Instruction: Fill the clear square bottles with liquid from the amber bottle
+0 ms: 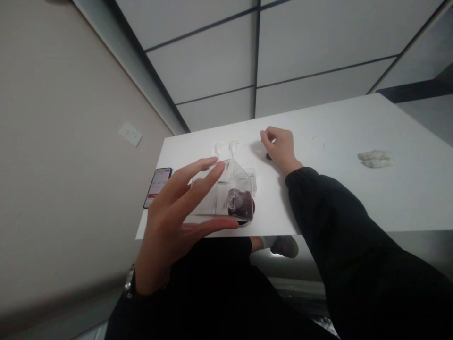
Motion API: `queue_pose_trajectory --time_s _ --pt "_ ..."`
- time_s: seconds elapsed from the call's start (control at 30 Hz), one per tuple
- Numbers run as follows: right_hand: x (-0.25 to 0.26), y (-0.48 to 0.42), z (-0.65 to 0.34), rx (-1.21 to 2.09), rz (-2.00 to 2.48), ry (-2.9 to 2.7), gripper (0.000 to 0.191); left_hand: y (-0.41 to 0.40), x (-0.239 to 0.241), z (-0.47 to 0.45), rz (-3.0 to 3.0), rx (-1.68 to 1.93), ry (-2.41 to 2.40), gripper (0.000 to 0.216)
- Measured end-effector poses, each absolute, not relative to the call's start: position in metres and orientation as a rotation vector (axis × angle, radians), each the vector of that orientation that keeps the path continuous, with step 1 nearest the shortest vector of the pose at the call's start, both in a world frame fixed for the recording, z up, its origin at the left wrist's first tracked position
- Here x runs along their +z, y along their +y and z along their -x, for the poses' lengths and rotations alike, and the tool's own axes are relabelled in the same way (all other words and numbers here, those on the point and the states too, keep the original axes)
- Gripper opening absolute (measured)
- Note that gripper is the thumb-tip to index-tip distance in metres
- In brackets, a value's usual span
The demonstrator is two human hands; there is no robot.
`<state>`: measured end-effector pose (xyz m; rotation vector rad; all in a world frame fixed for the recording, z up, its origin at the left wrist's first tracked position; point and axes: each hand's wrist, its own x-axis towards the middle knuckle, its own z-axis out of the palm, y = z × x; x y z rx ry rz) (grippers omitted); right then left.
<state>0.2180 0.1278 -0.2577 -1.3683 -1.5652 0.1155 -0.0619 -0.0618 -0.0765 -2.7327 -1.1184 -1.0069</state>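
Observation:
My left hand (173, 208) grips a clear plastic box (221, 189) over the table's near left part, thumb below and fingers above. Through its wall shows a dark red-brown item (242, 203); whether this sits inside or behind the box I cannot tell. Another clear plastic piece (252, 177) lies just behind it. My right hand (279, 144) rests farther back on the tabletop with its fingers curled together. What they hold, if anything, is hidden. Beside its wrist a small dark round thing (269, 156) is partly covered. Two whitish, translucent small pieces (232, 147) lie beyond the box.
A phone (157, 186) with a lit screen lies at the left edge of the white table (332, 193). To the right is a crumpled white cloth or glove (375, 158). A wall with a socket (130, 134) stands left; pale panels (219, 71) rise behind.

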Motion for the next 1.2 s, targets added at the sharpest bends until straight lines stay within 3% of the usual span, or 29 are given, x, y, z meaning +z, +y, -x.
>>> queue_pose_trajectory --time_s 0.6,1.2 --pt "-0.255 0.126 -0.219 0.118 1.407 -1.593 0.035 -0.064 -0.058 0.052 2.775 -0.751 -1.041 0.069" --pt "-0.255 0.127 -0.219 0.113 1.414 -1.606 0.035 -0.063 -0.073 0.06 2.716 -1.06 -1.188 0.068"
